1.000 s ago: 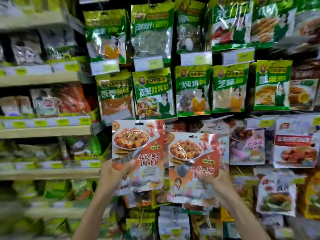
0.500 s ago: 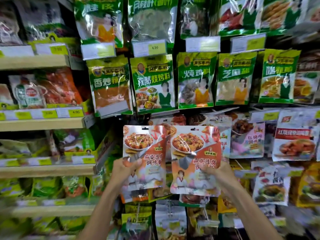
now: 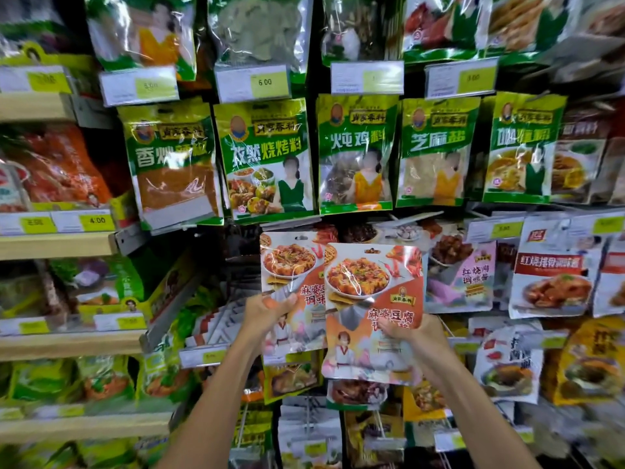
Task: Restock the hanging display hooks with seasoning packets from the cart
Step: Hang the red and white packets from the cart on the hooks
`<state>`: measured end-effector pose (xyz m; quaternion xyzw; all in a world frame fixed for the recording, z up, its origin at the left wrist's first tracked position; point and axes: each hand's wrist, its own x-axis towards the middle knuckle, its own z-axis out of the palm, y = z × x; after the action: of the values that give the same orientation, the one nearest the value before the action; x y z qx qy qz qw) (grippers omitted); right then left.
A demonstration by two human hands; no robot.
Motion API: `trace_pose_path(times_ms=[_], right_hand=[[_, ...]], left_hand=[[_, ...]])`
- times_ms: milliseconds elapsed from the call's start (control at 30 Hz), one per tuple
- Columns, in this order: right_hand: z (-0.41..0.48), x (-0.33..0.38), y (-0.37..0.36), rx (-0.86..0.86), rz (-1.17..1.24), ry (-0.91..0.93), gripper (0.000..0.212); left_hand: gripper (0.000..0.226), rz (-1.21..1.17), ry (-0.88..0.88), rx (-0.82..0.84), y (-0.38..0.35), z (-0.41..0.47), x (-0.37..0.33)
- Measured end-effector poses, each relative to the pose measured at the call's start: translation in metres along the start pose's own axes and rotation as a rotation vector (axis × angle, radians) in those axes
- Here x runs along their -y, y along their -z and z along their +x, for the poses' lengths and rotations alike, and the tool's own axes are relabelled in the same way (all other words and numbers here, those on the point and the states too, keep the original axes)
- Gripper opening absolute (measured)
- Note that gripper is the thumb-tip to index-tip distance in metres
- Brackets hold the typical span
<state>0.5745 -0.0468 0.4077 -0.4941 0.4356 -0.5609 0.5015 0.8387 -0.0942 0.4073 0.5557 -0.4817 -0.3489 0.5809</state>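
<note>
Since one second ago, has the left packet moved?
Yes, rightward: the left packet sat below the left edge of the cumin packet, now below its right half.

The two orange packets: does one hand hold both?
No, the left hand grips the left packet and the right hand grips the right packet.

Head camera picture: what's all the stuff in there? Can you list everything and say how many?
Orange-and-white glossy seasoning packets: two, orange and white, held up in the centre, right one overlapping left one.
Green plastic spice pouches: five, green with yellow tops, hanging in the middle row.
Clear green-trimmed pouches: several, cut off at the top edge.
White pouch with red label: one, white and red, hanging at right.
White-and-yellow price tags: many, on hooks and shelf edges.
Pale wooden shelves: several, tan, left side.
Left hand: one, grips the left packet.
Right hand: one, grips the right packet.
</note>
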Motion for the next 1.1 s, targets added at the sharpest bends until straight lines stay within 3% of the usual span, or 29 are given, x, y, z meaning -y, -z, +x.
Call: trace_pose_path(times_ms=[200, 467, 633, 767, 833, 900, 1033, 1100], right_hand=[[0.004, -0.001, 0.004, 0.013, -0.005, -0.023, 0.046], [0.008, -0.007, -0.002, 0.025, 0.001, -0.051, 0.049], [0.010, -0.011, -0.011, 0.058, -0.012, -0.072, 0.047], [0.013, -0.012, -0.023, 0.073, -0.025, -0.089, 0.038], [0.014, -0.011, -0.032, 0.087, -0.021, -0.090, 0.035], [0.016, -0.012, -0.042, 0.103, -0.013, -0.101, 0.033], [0.021, -0.011, -0.060, 0.112, 0.002, -0.132, 0.029], [0.025, -0.010, -0.067, 0.119, 0.003, -0.126, 0.027]], left_hand=[[0.038, -0.017, 0.095, -0.016, -0.007, 0.005, 0.004], [0.050, 0.019, 0.162, -0.013, -0.011, 0.012, 0.005], [0.029, 0.013, 0.123, 0.032, -0.011, 0.005, 0.000], [0.032, 0.312, 0.007, 0.101, 0.006, -0.006, -0.004], [0.020, 0.595, -0.060, 0.029, 0.021, -0.016, -0.008], [0.013, 0.805, -0.126, -0.149, 0.039, -0.031, -0.027], [0.013, 0.715, -0.560, -0.583, 0.059, -0.050, -0.111], [0.018, 0.671, -0.788, -0.673, 0.059, -0.043, -0.163]])
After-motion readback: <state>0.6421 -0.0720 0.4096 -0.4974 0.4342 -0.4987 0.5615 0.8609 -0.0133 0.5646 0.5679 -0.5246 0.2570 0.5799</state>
